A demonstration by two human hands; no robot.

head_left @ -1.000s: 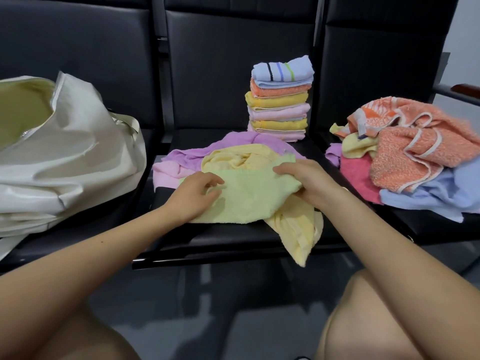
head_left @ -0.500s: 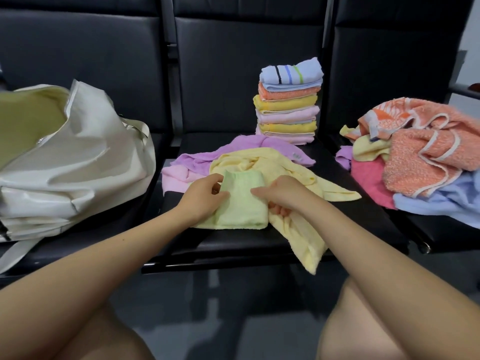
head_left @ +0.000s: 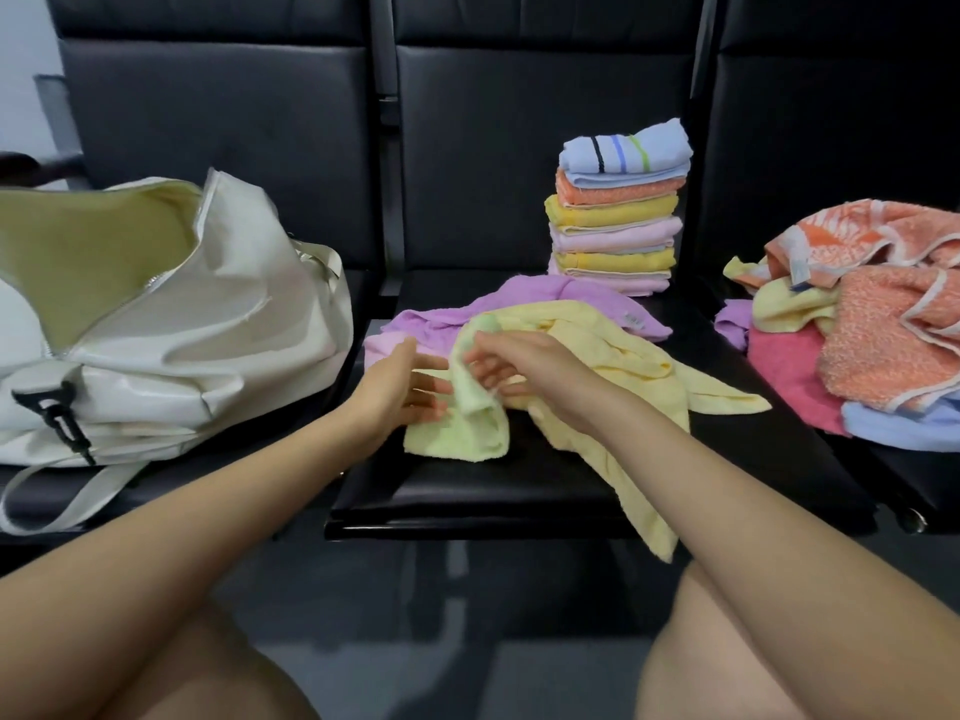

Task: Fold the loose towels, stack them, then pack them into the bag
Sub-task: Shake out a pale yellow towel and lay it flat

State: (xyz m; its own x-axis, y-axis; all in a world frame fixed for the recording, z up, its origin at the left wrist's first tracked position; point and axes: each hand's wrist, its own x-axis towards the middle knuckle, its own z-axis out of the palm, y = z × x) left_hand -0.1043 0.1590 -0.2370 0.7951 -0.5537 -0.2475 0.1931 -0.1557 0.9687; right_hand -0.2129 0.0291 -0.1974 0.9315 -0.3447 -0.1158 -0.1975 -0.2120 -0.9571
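Right hand (head_left: 524, 358) pinched light-green towel (head_left: 462, 423) edge upright; left hand (head_left: 402, 387) fingers straight, touching it, on middle seat (head_left: 519, 491).

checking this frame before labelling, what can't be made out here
Head view only:
- Inside of the white bag: its own flap hides the contents.
- Loose pile: cut off by the right edge.
- Green towel: upper part blurred, so the right hand fingers' hold is unclear.
- Pink towel: mostly under the purple towel.

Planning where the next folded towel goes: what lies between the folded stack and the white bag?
In the head view, bare black seat separates the folded stack from the white bag.
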